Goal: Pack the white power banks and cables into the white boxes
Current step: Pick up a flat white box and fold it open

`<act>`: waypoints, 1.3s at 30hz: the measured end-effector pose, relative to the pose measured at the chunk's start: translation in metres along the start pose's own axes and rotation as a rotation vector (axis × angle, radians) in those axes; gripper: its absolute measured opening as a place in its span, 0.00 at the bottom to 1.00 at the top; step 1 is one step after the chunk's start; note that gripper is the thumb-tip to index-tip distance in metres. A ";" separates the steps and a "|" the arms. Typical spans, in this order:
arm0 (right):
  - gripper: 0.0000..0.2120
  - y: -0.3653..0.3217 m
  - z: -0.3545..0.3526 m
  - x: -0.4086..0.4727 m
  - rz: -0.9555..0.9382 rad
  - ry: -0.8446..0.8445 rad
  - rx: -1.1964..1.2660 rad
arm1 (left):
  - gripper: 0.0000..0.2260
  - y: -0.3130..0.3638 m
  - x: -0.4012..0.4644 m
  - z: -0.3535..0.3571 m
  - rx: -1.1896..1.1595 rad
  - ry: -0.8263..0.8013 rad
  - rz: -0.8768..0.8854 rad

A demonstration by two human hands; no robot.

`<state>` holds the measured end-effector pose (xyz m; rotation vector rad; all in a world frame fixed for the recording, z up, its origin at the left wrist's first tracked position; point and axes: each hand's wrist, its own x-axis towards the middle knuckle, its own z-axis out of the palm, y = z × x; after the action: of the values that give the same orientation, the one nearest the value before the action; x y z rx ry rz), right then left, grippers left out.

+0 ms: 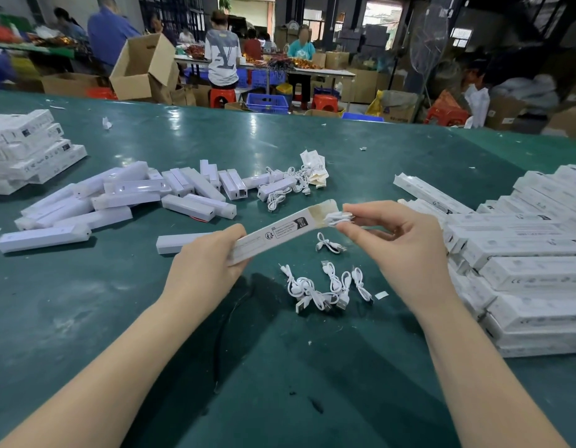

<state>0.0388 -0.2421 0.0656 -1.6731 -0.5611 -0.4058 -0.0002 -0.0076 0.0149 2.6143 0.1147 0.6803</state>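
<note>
Your left hand [212, 253] grips the white box [273, 234], long axis aimed at your right hand [393, 234], which pinches the cable [340, 218] at its open end.

Head view, looking forward and down, table [86, 318] close, background perhaps blurred

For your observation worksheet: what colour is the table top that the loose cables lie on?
Dark green, with a worn, scuffed sheen; the table top shows best in the head view.

Left hand [205, 264] gripping white box [269, 237], right hand [399, 243] pinching cable [339, 218] at its open end
</note>
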 end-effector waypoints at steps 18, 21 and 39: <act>0.11 0.011 0.010 -0.004 0.106 -0.140 -0.073 | 0.13 0.000 -0.002 0.001 0.076 -0.043 0.089; 0.15 0.012 0.013 -0.006 0.093 -0.160 -0.141 | 0.14 -0.001 -0.002 0.000 0.087 -0.029 0.121; 0.20 0.015 0.034 -0.019 -0.149 -0.021 -0.178 | 0.10 0.005 -0.002 0.012 -0.208 -0.110 -0.060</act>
<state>0.0309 -0.2135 0.0369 -1.8131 -0.6850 -0.5602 0.0038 -0.0173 0.0073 2.4317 0.0832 0.4978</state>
